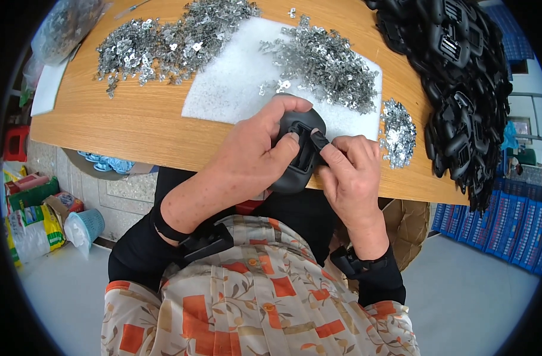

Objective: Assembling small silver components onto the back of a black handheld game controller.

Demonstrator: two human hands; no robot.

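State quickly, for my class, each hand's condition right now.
Left hand: closed, holding the black plastic part.
Right hand: curled against that part; whether it grips cannot be told.

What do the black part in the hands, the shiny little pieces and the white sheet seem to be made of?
Black part: likely matte plastic, judging by its smooth, moulded-looking curves and recess.
Shiny pieces: probably bare metal, bright silver, since they glint sharply.
White sheet: perhaps foam, dull and soft-looking, though the view leaves that open.
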